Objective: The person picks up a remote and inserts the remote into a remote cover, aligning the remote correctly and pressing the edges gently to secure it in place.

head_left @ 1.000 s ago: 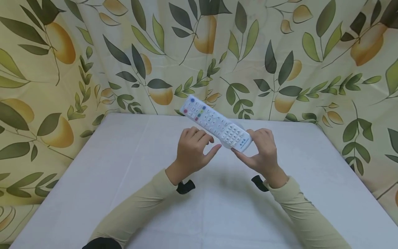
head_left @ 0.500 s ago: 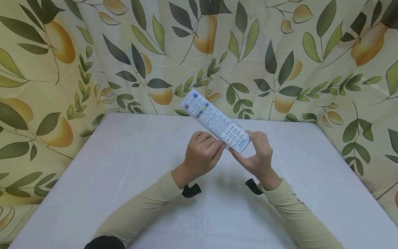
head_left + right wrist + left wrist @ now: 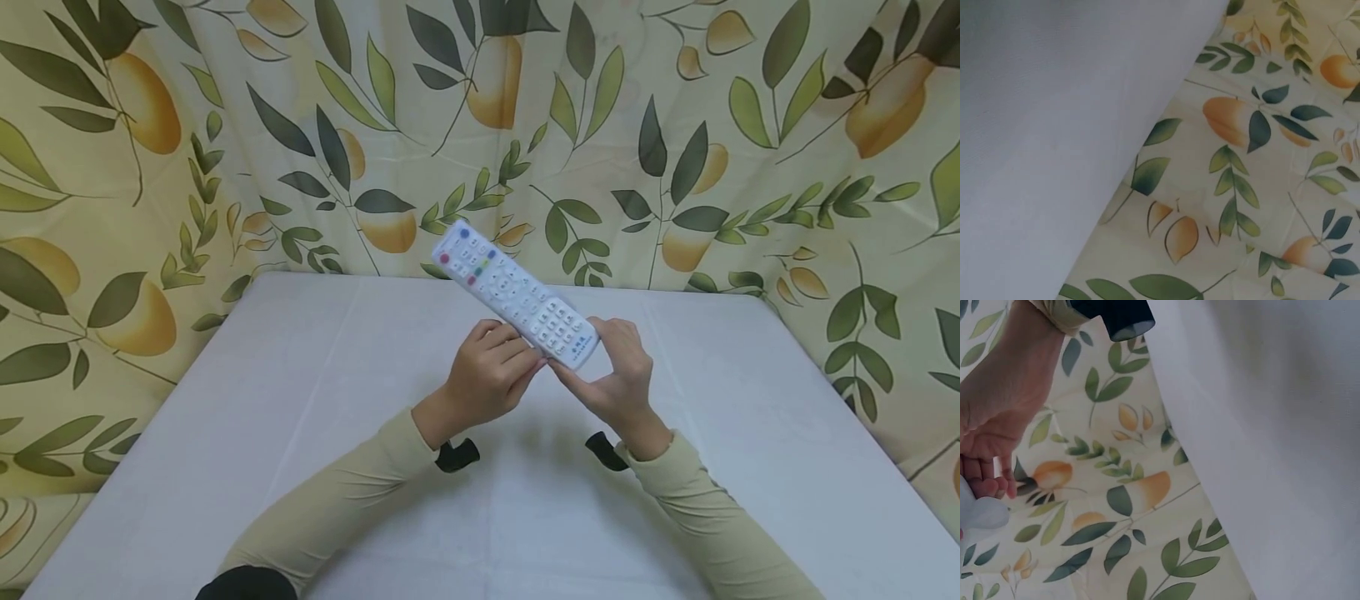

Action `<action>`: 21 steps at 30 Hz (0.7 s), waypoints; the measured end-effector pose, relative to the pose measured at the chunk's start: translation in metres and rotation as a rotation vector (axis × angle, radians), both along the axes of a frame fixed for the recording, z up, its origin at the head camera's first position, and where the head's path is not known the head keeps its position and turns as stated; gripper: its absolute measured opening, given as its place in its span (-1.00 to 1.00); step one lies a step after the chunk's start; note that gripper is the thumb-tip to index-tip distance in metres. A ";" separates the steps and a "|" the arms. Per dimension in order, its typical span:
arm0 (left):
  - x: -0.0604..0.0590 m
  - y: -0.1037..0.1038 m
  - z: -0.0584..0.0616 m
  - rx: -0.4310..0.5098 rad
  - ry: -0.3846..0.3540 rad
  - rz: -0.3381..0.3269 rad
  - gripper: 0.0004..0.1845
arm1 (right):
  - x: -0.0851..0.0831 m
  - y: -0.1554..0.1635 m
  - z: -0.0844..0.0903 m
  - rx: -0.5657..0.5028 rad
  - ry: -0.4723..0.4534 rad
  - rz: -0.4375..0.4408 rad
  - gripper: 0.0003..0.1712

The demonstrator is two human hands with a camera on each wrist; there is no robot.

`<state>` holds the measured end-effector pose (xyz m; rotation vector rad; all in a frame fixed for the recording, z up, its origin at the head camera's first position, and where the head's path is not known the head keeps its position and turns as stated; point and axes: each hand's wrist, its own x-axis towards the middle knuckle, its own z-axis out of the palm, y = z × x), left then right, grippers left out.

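A white remote control (image 3: 517,296) is held tilted above the table, its buttons facing up and its far end pointing to the upper left. My right hand (image 3: 622,371) grips its near end, thumb on the lower edge and fingers at the right side. My left hand (image 3: 491,367) has its fingers curled, with thumb and index finger pinching at the remote's lower left edge, close to the right thumb. At the left edge of the left wrist view, a hand (image 3: 1004,406) with curled fingers is next to a whitish translucent piece (image 3: 988,512). The right wrist view shows no hand.
The table (image 3: 375,517) is covered with a plain white cloth. A curtain (image 3: 480,167) with a fruit and leaf print hangs behind it and along its sides. Black devices are strapped under both wrists, and another dark round shape (image 3: 247,583) is at the bottom left.
My left hand has moved right and its thumb has closed in from standing apart to the remote's edge. The right hand and the remote have shifted slightly left.
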<state>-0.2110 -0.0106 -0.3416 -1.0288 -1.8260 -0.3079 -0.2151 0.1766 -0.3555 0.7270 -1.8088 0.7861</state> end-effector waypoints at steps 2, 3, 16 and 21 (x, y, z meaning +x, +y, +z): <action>-0.001 -0.002 -0.001 0.026 -0.012 0.007 -0.86 | -0.001 -0.001 0.002 -0.004 -0.014 0.008 -0.29; -0.002 -0.003 0.000 0.039 -0.020 0.014 -0.86 | -0.001 -0.001 0.003 -0.001 -0.024 0.009 -0.28; -0.022 -0.034 -0.001 0.017 0.180 0.142 -0.52 | -0.003 0.012 0.013 0.149 -0.106 -0.021 -0.19; -0.033 -0.041 0.002 -0.025 0.168 0.231 -0.37 | -0.002 0.015 0.012 0.130 -0.195 0.047 -0.13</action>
